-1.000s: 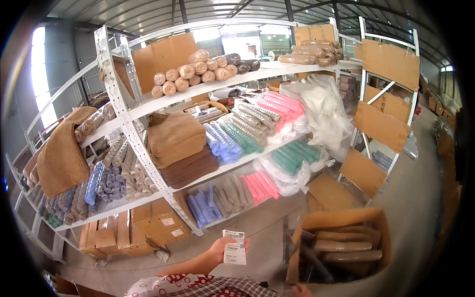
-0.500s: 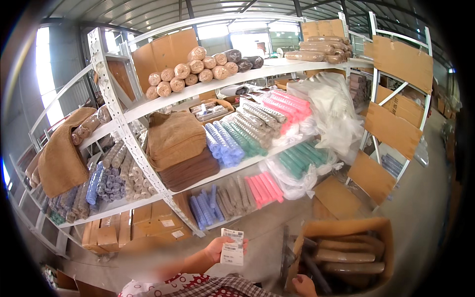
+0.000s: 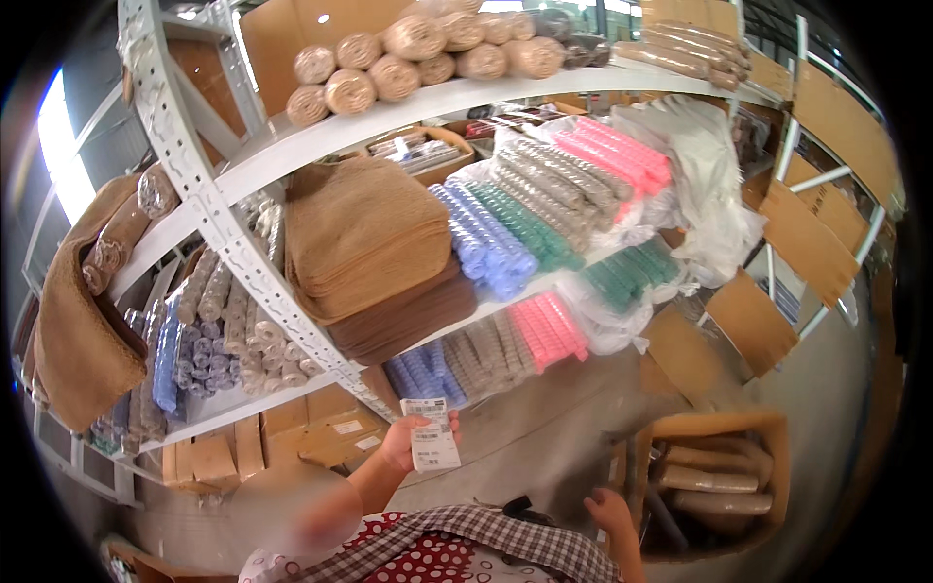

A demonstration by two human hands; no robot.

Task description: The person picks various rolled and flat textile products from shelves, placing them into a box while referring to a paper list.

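Between the thumb and fingers of my left hand (image 3: 398, 447) is a white printed label sheet (image 3: 433, 442), upright in front of the lower shelf. My right hand (image 3: 610, 510) hangs beside an open cardboard box (image 3: 714, 428), its fingers loosely bent and slightly apart, with nothing seen in them. Long brown rolls in clear wrap (image 3: 721, 502) lie in that box. Beyond the label, blue rolls (image 3: 425, 374), grey-brown rolls (image 3: 488, 352) and pink rolls (image 3: 548, 325) lie on the low shelf. A stack of folded brown mats (image 3: 367, 238) sits on the shelf above.
A white metal rack post (image 3: 243, 243) slants down near my left hand. Beige rolls (image 3: 394, 78) are piled on the upper shelf (image 3: 408, 119). Crumpled plastic sheeting (image 3: 714, 185) hangs at the right end. Closed cartons (image 3: 311, 428) stand under the rack; cardboard panels (image 3: 748, 321) are at right.
The rack now appears larger and nearer. My left hand, still gripping the label, sits further left and higher in view. My right hand has come up more fully into sight beside the box.
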